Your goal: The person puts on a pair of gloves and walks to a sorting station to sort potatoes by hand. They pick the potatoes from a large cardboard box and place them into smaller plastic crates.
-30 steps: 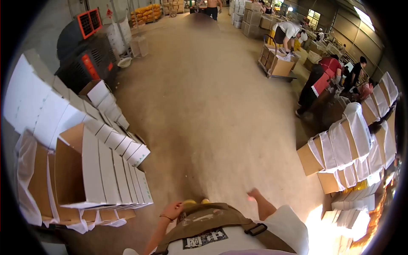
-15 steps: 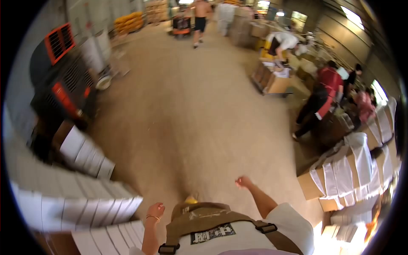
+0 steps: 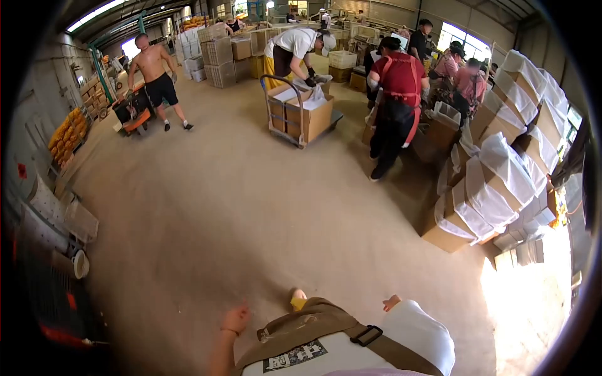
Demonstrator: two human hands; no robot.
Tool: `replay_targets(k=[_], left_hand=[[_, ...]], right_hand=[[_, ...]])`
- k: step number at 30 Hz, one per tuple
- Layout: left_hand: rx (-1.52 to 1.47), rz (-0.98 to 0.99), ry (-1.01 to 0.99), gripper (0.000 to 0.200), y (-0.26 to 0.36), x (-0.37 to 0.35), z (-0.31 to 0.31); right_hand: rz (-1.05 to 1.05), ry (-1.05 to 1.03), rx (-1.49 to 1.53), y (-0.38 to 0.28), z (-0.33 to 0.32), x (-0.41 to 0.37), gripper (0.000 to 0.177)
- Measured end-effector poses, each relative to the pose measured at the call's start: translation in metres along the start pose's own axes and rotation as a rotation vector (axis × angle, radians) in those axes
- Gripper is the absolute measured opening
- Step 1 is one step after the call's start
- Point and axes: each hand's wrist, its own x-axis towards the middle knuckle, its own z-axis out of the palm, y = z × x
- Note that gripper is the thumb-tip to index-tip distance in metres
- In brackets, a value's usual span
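1. The left hand (image 3: 235, 319) hung low beside the brown apron (image 3: 313, 316), fingers loosely curled and grasping nothing; it was at almost the same place as half a second before.
2. The right hand (image 3: 391, 302) had come in from its stretched position and lay close against the white sleeve (image 3: 420, 329). Only a small part showed, so I cannot tell its grip.
3. A yellow shoe (image 3: 298, 302) stood on the concrete floor (image 3: 219, 207), just in front of the apron and between the two hands.
4. The view had turned right: the white folded cartons on the left were gone.
5. The lined cardboard boxes (image 3: 483, 194) now stood nearer on the right, well apart from both hands.
6. A person in a red apron (image 3: 396, 94) and a trolley of boxes (image 3: 301, 116) now appeared larger, further ahead.
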Motion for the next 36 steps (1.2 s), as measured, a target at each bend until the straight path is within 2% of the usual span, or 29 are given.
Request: replay_targets(k=[2, 3, 4, 5, 7, 10, 12, 14, 16, 17, 18, 19, 20, 21, 22, 24, 26, 28, 32, 35, 36], left_hand=[[0.017, 0.003, -0.026, 0.043, -0.004, 0.045, -0.014], [0.014, -0.005, -0.045, 0.043, -0.001, 0.063, -0.024], [-0.035, -0.038, -0.052, 0.044, -0.002, 0.083, -0.038], [-0.102, -0.087, -0.061, 0.045, -0.010, 0.100, -0.045], [-0.172, -0.175, -0.067, 0.046, -0.010, 0.129, -0.057], [-0.134, -0.259, -0.048, 0.047, 0.005, 0.194, -0.109], [-0.071, -0.276, -0.030, 0.048, 0.013, 0.252, -0.140], [-0.154, -0.353, -0.037, 0.048, 0.019, 0.315, -0.172], [-0.066, -0.318, -0.018, 0.047, 0.026, 0.390, -0.218], [-0.040, -0.344, 0.009, 0.046, 0.032, 0.431, -0.243], [-0.013, -0.367, 0.023, 0.045, 0.038, 0.472, -0.265], [-0.013, -0.282, 0.038, 0.045, 0.050, 0.514, -0.292], [-0.006, -0.194, 0.044, 0.045, 0.063, 0.557, -0.323], [-0.032, -0.178, 0.039, 0.044, 0.093, 0.592, -0.361], [-0.049, -0.167, 0.024, 0.044, 0.130, 0.624, -0.398], [0.004, 0.130, 0.100, 0.040, 0.178, 0.701, -0.452], [-0.059, 0.336, 0.128, 0.037, 0.209, 0.790, -0.499], [0.068, 0.425, 0.155, 0.036, 0.247, 0.866, -0.545], [0.151, 0.481, 0.203, 0.038, 0.296, 0.989, -0.593], [0.067, 0.260, 0.032, 0.040, 0.292, 1.080, -0.609], [0.110, 0.237, 0.046, 0.040, 0.280, 1.107, -0.605]], right_hand=[[-0.050, -0.144, 0.200, -0.129, -0.051, -0.010, 0.038], [-0.075, -0.108, 0.060, -0.210, -0.079, -0.027, 0.049], [-0.308, 0.059, -0.097, -0.264, -0.083, 0.010, 0.058], [-0.366, -0.042, -0.226, -0.336, -0.110, 0.009, 0.058], [-0.637, -0.028, -0.349, -0.475, -0.140, 0.048, 0.053], [-0.728, 0.046, -0.125, -0.674, -0.198, 0.014, 0.039], [-0.884, 0.042, -0.037, -0.762, -0.210, 0.042, 0.036], [-0.964, 0.033, -0.024, -0.824, -0.226, 0.068, 0.032], [-0.786, -0.019, -0.166, -0.862, -0.243, 0.087, 0.032], [-0.800, -0.055, -0.105, -0.870, -0.249, 0.101, 0.033], [-0.718, -0.088, -0.149, -0.874, -0.255, 0.118, 0.032], [-0.758, -0.060, -0.251, -0.865, -0.262, 0.144, 0.030], [-0.715, -0.057, -0.304, -0.862, -0.274, 0.153, 0.028], [-0.684, 0.031, -0.302, -0.857, -0.280, 0.162, 0.028], [-0.610, 0.016, -0.213, -0.860, -0.293, 0.165, 0.027], [-0.460, -0.014, -0.024, -0.864, -0.315, 0.174, 0.027], [-0.445, 0.073, 0.084, -0.880, -0.330, 0.217, 0.029], [-0.362, 0.162, 0.047, -0.940, -0.372, 0.230, 0.032], [-0.477, 0.375, 0.176, -1.081, -0.458, 0.294, 0.036], [-0.600, 0.399, 0.203, -1.230, -0.543, 0.338, 0.039], [-0.671, 0.421, 0.196, -1.284, -0.567, 0.355, 0.039]])
